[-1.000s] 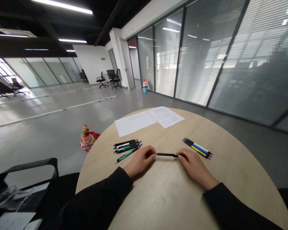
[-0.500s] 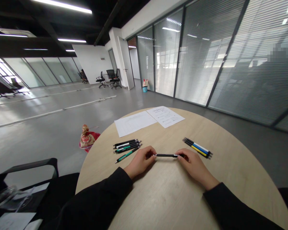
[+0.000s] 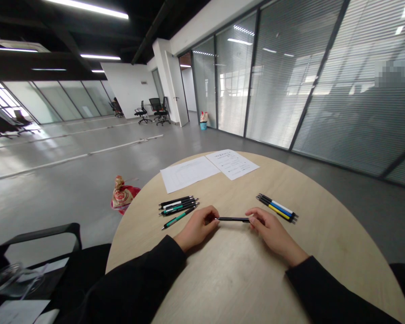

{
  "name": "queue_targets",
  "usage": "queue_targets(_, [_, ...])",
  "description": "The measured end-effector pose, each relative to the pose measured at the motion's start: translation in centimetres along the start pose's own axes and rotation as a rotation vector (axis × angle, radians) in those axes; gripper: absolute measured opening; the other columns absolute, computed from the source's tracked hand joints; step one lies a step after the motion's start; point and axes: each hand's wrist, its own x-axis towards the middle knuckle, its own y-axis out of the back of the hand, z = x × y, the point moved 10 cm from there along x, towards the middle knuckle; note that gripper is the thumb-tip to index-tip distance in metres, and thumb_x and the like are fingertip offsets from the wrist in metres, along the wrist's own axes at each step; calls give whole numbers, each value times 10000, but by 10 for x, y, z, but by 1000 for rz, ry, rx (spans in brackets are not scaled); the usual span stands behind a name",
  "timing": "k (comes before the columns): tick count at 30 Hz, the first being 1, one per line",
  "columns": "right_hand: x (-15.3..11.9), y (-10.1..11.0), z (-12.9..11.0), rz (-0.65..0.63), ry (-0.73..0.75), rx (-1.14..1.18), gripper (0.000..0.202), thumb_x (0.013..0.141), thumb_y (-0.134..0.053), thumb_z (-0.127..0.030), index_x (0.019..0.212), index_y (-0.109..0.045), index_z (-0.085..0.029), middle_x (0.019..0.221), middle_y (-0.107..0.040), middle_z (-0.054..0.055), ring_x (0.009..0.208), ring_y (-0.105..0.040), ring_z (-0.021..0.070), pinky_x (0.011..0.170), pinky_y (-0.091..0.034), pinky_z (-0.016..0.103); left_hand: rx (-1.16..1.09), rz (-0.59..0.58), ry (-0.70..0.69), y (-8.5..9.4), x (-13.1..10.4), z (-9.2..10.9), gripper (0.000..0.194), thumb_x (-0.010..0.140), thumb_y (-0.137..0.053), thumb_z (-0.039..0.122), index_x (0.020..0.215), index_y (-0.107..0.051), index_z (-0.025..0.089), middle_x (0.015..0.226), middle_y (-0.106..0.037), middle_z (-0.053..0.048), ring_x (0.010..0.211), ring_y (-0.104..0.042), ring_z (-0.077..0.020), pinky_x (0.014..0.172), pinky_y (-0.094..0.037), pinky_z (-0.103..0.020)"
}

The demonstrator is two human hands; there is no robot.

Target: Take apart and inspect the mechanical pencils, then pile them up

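Closest to me, my dark sleeves (image 3: 155, 265) lie over the pale round table (image 3: 222, 288), and a black chair (image 3: 50, 230) with papers on it stands off to my left. My left hand (image 3: 199, 225) pinches one end of a black pen (image 3: 233, 219) between thumb and fingers. The pen lies level in front of me, spanning the gap between my hands. My right hand (image 3: 270, 229) is at its other end, thumb and fingertips close against it; whether they grip or only touch it, I cannot tell. Just beyond my left hand sits a cluster of pens (image 3: 177, 208), black, white and green among them; beyond my right, a row with white, blue and yellow barrels (image 3: 279, 209). Farther out, two printed sheets (image 3: 190, 174) lie near the table's far edge. Past the table are a red-and-tan bag (image 3: 123, 195), a blue bucket (image 3: 203, 126), office chairs (image 3: 155, 105) and glass partitions with blinds (image 3: 286, 81).
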Motion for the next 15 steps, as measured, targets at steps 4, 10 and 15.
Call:
queue_targets(4, [-1, 0, -3, 1, -15, 38, 334, 957, -478, -449, 1074, -635, -179, 664, -625, -4, 623, -581, 169, 609, -435, 283, -1, -10, -3, -1, 0, -1, 39, 844, -604, 215, 841, -615, 177, 758, -612, 1, 688, -520, -147, 630, -397, -248])
queue_targets(10, [0, -1, -6, -2, -11, 50, 362, 968, -466, -495, 921, -638, -180, 577, -588, -20, 544, -539, 150, 560, -405, 263, -59, -51, 1, -8, -1, -4, 55, 847, -610, 227, 861, -595, 176, 734, -590, 13, 656, -496, -134, 609, -380, -242])
queue_targets(15, [1, -1, -4, 9, -10, 135, 420, 963, -458, -547, 980, -644, -172, 612, -598, -9, 558, -549, 154, 560, -420, 267, -61, -48, 14, -8, -1, -5, 52, 846, -605, 221, 848, -582, 174, 702, -554, 28, 635, -464, -124, 587, -352, -232])
